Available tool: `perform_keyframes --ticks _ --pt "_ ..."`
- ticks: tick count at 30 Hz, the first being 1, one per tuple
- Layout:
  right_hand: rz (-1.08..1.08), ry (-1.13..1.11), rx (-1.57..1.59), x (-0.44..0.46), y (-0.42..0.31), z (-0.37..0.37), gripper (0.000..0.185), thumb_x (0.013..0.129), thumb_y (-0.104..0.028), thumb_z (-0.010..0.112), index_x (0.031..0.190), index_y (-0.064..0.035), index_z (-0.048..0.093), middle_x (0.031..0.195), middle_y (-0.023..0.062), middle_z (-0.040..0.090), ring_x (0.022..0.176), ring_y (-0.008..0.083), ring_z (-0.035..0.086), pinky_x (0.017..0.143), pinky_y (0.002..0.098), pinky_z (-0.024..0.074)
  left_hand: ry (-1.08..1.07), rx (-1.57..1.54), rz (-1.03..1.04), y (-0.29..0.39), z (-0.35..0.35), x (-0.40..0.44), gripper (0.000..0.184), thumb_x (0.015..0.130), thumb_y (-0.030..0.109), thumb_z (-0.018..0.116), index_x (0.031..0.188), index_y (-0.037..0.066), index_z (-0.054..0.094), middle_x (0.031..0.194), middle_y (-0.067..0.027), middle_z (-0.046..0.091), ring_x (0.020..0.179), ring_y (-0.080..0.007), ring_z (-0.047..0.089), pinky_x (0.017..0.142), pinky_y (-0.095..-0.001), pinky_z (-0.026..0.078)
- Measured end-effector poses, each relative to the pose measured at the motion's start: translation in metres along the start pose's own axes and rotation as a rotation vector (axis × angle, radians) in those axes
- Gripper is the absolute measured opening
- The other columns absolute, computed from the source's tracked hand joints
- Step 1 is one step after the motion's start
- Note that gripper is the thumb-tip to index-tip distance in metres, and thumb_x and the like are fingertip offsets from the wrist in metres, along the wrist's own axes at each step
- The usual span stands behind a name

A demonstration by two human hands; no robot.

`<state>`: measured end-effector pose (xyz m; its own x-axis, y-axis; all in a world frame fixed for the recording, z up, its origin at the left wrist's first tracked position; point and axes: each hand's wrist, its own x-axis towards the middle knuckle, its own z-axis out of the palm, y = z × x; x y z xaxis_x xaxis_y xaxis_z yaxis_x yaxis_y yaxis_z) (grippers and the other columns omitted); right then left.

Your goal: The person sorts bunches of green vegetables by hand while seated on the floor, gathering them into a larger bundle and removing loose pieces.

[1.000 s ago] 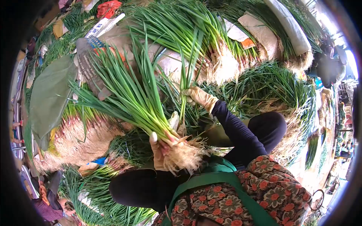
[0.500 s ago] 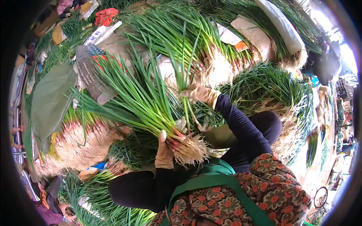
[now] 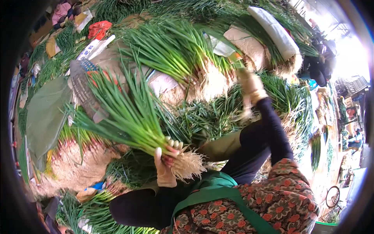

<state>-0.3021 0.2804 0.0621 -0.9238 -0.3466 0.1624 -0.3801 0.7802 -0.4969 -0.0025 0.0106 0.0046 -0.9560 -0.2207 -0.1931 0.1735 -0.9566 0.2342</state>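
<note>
Right hand (image 3: pixel 253 85) swung outward, away from the green onion bunch (image 3: pixel 145 132); blur hid its grip | left hand (image 3: pixel 166 174) closed around bunch near roots, above lap (image 3: pixel 194 183)

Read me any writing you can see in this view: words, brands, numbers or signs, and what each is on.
Nothing can be read with certainty.
White strip at upper left: dark characters, too small and blurred to read.
Grey-brown sheet below it: rows of pale print, too blurred to read.
Bunch of green onions in the left hand: no label visible.
</note>
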Motion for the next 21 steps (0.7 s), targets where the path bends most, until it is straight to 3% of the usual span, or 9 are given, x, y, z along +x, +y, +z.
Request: perform_keyframes --ticks 3,7,8,9,10,14,16,20,21 --pt "0.283 0.114 -0.562 -0.041 0.104 -0.137 0.039 0.085 -0.031 0.056 0.113 -0.0055 0.059 0.102 0.0157 0.064 0.094 0.0271 0.062 0.080 0.0359 0.0499 -0.054 -0.020 0.098 0.014 0.023 -0.006 0.055 0.082 0.038 0.063 0.120 0.004 0.041 0.097 -0.0040 0.051 0.094 -0.0190 0.051 0.099 -0.0411 0.037" --pt "0.784 -0.374 -1.028 -0.089 0.128 -0.193 0.041 0.083 -0.036 0.057 0.112 -0.0079 0.061 0.108 0.0169 0.063 0.102 0.0282 0.060 0.087 0.0354 0.0480 -0.043 -0.038 0.142 0.013 0.024 0.005 0.053 0.085 0.042 0.058 0.118 0.004 0.042 0.096 -0.0035 0.051 0.094 -0.0198 0.051 0.098 -0.0426 0.037" --pt "0.570 -0.285 -0.860 -0.090 0.163 -0.182 0.037 0.085 -0.035 0.057 0.110 -0.0077 0.062 0.110 0.0172 0.062 0.101 0.0279 0.060 0.086 0.0341 0.0484 -0.060 -0.060 0.134 0.011 0.017 0.011 0.052 0.086 0.042 0.057 0.118 0.003 0.043 0.096 -0.0038 0.051 0.094 -0.0200 0.052 0.098 -0.0430 0.038" --pt "-0.043 -0.315 -0.702 -0.082 0.210 -0.164 0.032 0.088 -0.029 0.056 0.111 -0.0067 0.062 0.107 0.0139 0.064 0.095 0.0245 0.062 0.081 0.0325 0.0496 -0.077 -0.080 0.123 0.009 0.012 0.015 0.052 0.086 0.043 0.056 0.118 0.003 0.044 0.097 -0.0041 0.052 0.094 -0.0202 0.052 0.097 -0.0434 0.038" --pt "0.541 -0.171 0.044 -0.061 0.074 -0.134 0.029 0.091 -0.026 0.054 0.112 -0.0071 0.062 0.108 0.0096 0.063 0.094 0.0174 0.060 0.080 0.0301 0.0497 -0.029 -0.078 0.111 0.008 0.009 0.017 0.052 0.087 0.043 0.055 0.117 0.002 0.045 0.097 -0.0046 0.053 0.094 -0.0204 0.053 0.096 -0.0441 0.039" --pt "0.112 -0.464 0.460 0.023 -0.048 -0.010 0.033 0.090 -0.024 0.057 0.115 -0.0032 0.059 0.110 0.0080 0.062 0.095 0.0155 0.059 0.078 0.0293 0.0483 0.110 -0.090 0.088 0.007 0.011 0.011 0.053 0.087 0.044 0.056 0.118 0.001 0.048 0.097 -0.0072 0.057 0.092 -0.0218 0.055 0.093 -0.0460 0.044" --pt "-0.009 -0.415 0.711 0.056 -0.061 0.073 0.029 0.090 -0.018 0.056 0.114 -0.0028 0.060 0.107 0.0069 0.064 0.094 0.0154 0.059 0.077 0.0303 0.0483 0.126 -0.053 0.090 0.011 0.020 0.006 0.056 0.087 0.044 0.056 0.121 0.001 0.047 0.097 -0.0074 0.057 0.091 -0.0223 0.056 0.092 -0.0457 0.045" --pt "-0.129 -0.501 0.123 0.064 -0.121 0.102 0.027 0.090 -0.025 0.054 0.106 -0.0038 0.058 0.091 0.0089 0.063 0.078 0.0181 0.060 0.065 0.0327 0.0481 -0.002 -0.177 0.035 0.019 0.010 -0.002 0.064 0.085 0.041 0.059 0.128 -0.003 0.041 0.106 -0.0125 0.060 0.099 -0.0261 0.059 0.090 -0.0462 0.048" --pt "-0.153 -0.519 -0.028 0.060 -0.133 0.107 0.027 0.090 -0.026 0.053 0.104 -0.0041 0.058 0.087 0.0094 0.063 0.074 0.0188 0.060 0.062 0.0332 0.0480 0.086 -0.209 0.024 0.019 0.008 -0.003 0.069 0.085 0.042 0.059 0.130 -0.005 0.037 0.111 -0.0162 0.058 0.089 -0.0271 0.060 0.091 -0.0456 0.048"
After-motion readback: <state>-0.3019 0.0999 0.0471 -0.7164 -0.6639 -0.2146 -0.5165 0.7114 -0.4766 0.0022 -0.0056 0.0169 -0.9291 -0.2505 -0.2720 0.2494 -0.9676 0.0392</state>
